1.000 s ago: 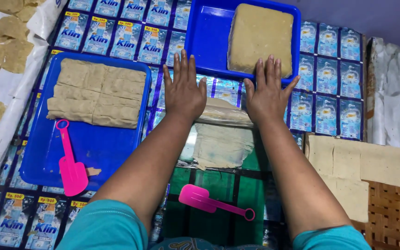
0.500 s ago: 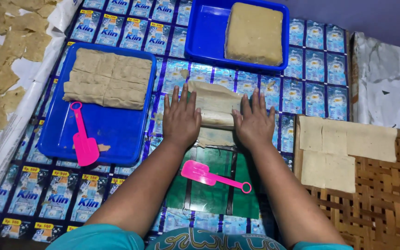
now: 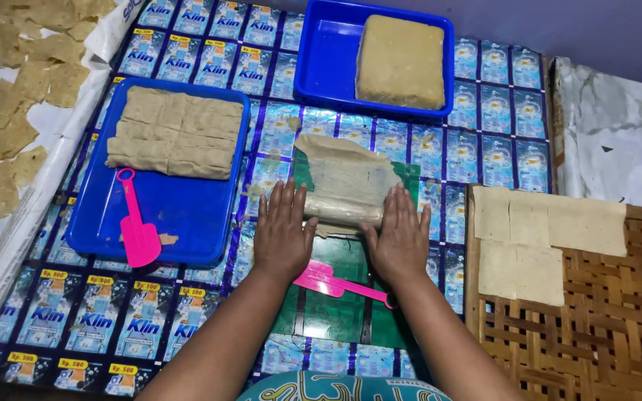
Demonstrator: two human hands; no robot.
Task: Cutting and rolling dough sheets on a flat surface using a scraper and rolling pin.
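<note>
- Two flat hands work one thin sheet of beige dough, which lies on a green board in the middle of the patterned plastic mat; the sheet's near edge is curled into a short roll just beyond the fingertips.
- The left hand lies palm down, fingers straight and spread, its tips touching the left end of the roll; it grasps nothing.
- The right hand matches it at the right end, fingers extended and pressed down, also unclenched.
- The step in hand looks like rolling or flattening the sheet under both palms, about midway, since most of the sheet lies unrolled beyond the hands.
- The next move seems to call for even pressure from both palms, so the thin dough neither tears nor skews off the board.
- A pink plastic scraper lies on the board just near the wrists, untouched.
- To the left, a blue tray holds a slab of stacked cut sheets and a second pink scraper.
- Beyond the board, another blue tray holds a thick square dough block.
- To the right, finished pale sheets rest on a woven bamboo rack.
- At the far left, dried pieces lie spread on a white sheet.
</note>
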